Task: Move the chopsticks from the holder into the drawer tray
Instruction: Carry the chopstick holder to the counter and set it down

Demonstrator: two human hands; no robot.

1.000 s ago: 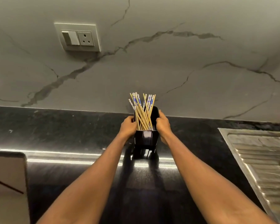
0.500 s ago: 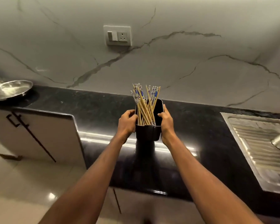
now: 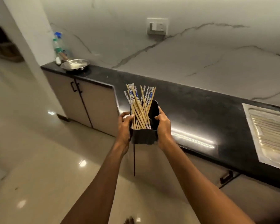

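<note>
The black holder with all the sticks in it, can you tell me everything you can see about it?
The holder is a black box-shaped cup, probably plastic, with rounded corners and an open top. A bunch of chopsticks stands in it, fanning out above the rim: light wood, some with blue-and-white patterned tops. It is lifted, tipped slightly away, in front of the counter edge. The left hand grips one side and the right hand the other.

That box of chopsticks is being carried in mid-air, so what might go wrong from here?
1. The chopsticks stand loose and fanned out of the open black holder, which tips away from the person; more tilt might spill them onto the floor.
2. The left hand and right hand only press the holder's sides, with nothing under it, so it may slip.
3. No open drawer shows, so one hand would probably have to let go.
</note>
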